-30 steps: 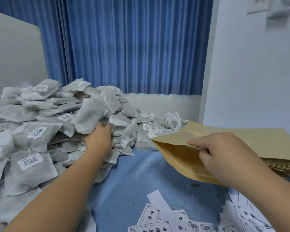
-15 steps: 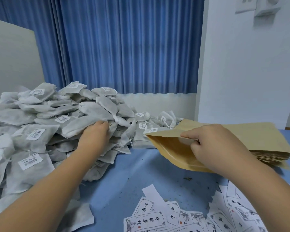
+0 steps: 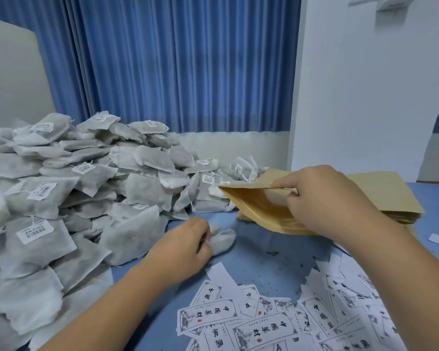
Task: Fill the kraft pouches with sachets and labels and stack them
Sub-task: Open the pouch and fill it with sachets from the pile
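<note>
Possibly the sachet (image 3: 223, 239) gripped in the left hand (image 3: 185, 245), centre frame, snags the kraft pouch (image 3: 261, 207) at its mouth; the right hand (image 3: 322, 198) pinches only its upper lip.

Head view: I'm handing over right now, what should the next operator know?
Left hand grips one sachet, between the sachet heap and the pouch. Right hand pinches the upper lip of a kraft pouch, mouth open toward the left, over the flat pouch stack. Labels lie loose at the front. Done: pouch opened, sachet picked. Left: insert sachet, add a label, stack.
</note>
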A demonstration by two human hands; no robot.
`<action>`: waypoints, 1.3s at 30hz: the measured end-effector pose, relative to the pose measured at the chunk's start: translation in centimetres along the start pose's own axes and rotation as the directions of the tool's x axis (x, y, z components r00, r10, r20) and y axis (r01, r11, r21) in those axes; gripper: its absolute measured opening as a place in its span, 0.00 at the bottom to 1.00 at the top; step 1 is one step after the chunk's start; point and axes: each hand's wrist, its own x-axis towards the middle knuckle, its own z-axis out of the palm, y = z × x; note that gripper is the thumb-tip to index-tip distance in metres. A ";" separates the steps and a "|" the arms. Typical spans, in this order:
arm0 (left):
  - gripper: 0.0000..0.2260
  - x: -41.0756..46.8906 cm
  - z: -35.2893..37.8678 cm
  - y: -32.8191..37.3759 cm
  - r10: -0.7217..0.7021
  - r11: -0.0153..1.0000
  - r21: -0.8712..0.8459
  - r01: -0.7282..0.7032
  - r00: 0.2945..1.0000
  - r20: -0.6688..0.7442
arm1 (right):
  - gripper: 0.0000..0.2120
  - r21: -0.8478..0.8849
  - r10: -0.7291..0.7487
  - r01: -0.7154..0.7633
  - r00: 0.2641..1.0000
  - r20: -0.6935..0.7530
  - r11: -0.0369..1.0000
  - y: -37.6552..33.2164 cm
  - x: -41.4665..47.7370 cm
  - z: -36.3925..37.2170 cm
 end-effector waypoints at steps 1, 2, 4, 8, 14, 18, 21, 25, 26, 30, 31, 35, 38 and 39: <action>0.05 -0.1 0.5 0.2 -0.040 0.999 0.016 0.039 0.999 0.018 | 0.21 0.007 -0.004 0.004 1.000 0.004 1.000 0.0 0.0 0.0; 0.07 -0.3 1.0 0.5 -0.059 0.998 0.038 0.057 0.997 0.049 | 0.21 0.008 -0.006 0.006 1.000 0.008 1.000 0.0 0.1 0.1; 0.11 -0.5 1.8 0.6 -0.068 0.996 0.056 0.064 0.994 0.080 | 0.21 -0.004 -0.006 0.006 1.000 0.016 1.000 0.0 0.1 0.3; 0.21 -0.3 2.0 -0.3 -0.196 0.980 0.029 0.195 0.980 0.041 | 0.18 -0.040 -0.011 0.011 1.000 0.014 0.999 0.1 0.2 0.5; 0.10 -0.5 0.6 -0.6 -0.177 0.983 0.060 0.174 0.983 0.043 | 0.17 -0.056 -0.003 0.004 1.000 0.017 0.998 0.1 0.2 0.8; 0.14 -1.3 -1.9 -0.1 0.152 0.984 -0.088 -0.157 0.986 -0.061 | 0.16 -0.083 -0.010 0.011 1.000 0.009 0.996 0.1 0.2 1.0; 0.15 -1.9 -3.2 1.2 0.383 0.901 -0.128 -0.416 0.897 -0.221 | 0.17 -0.109 0.005 -0.001 1.000 0.028 0.994 0.2 0.3 1.3; 0.16 -1.9 -3.2 3.7 0.374 0.846 -0.186 -0.499 0.805 -0.459 | 0.16 -0.119 -0.010 0.017 0.998 0.057 0.993 0.2 0.3 1.4; 0.17 -1.9 -3.0 4.3 0.343 0.848 -0.214 -0.485 0.810 -0.475 | 0.15 -0.128 -0.024 0.033 0.997 0.070 0.991 0.2 0.3 1.4; 0.17 -1.9 -2.2 5.7 0.230 0.914 -0.248 -0.321 0.914 -0.335 | 0.13 -0.124 -0.040 0.051 0.996 0.086 0.991 0.2 0.2 1.1; 0.16 -1.9 -2.1 5.8 0.224 0.932 -0.213 -0.293 0.928 -0.299 | 0.13 -0.104 -0.033 0.041 0.997 0.076 0.994 0.2 0.2 1.0; 0.14 -1.9 -1.9 5.7 0.256 0.964 -0.032 -0.264 0.953 -0.163 | 0.16 -0.034 -0.022 0.024 0.998 0.054 0.999 0.1 0.2 0.9; 0.16 -1.7 -2.4 5.8 0.236 0.970 0.076 -0.232 0.970 -0.059 | 0.15 -0.013 -0.037 0.038 0.996 0.080 0.999 -0.1 0.2 1.1; 0.17 -1.6 -2.6 6.0 0.231 0.970 0.095 -0.225 0.971 -0.056 | 0.15 -0.016 -0.045 0.046 0.995 0.089 0.999 -0.3 0.2 1.2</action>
